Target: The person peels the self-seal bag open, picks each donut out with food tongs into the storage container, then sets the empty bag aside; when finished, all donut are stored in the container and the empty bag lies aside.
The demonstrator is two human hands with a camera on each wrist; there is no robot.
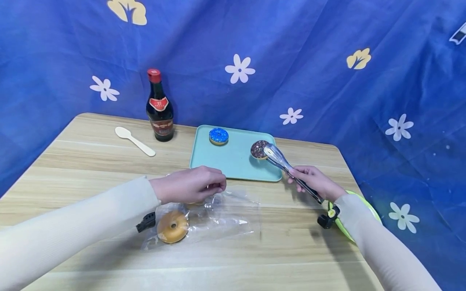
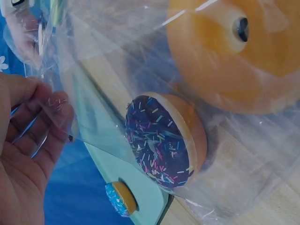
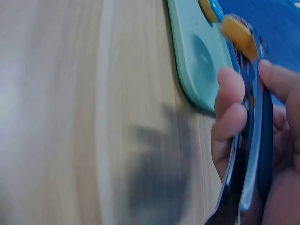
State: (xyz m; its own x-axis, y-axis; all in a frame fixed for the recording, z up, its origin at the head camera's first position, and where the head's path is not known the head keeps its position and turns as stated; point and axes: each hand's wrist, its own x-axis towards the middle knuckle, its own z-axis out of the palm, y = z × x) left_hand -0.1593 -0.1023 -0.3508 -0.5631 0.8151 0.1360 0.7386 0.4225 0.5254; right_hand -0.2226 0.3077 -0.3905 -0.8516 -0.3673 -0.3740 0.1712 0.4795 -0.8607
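My left hand (image 1: 192,184) pinches the edge of a clear plastic bag (image 2: 101,61) between thumb and fingers. Inside the bag lie a plain brown donut (image 1: 172,227) and a dark donut with coloured sprinkles (image 2: 161,140), mostly hidden by the hand in the head view. With my right hand (image 1: 316,180) I grip metal tongs (image 1: 278,157) by their black handles. The tongs' tips hold another dark sprinkled donut (image 1: 259,149), which appears raised over the right part of the light-green tray (image 1: 233,161). A blue sprinkled donut (image 1: 219,136) rests on the tray's back left.
A dark sauce bottle (image 1: 160,109) with a red cap stands at the table's back, left of the tray. Left of it lies a white spoon (image 1: 134,141). A bright green round item (image 1: 364,202) sits at the right edge, partly behind my right forearm.
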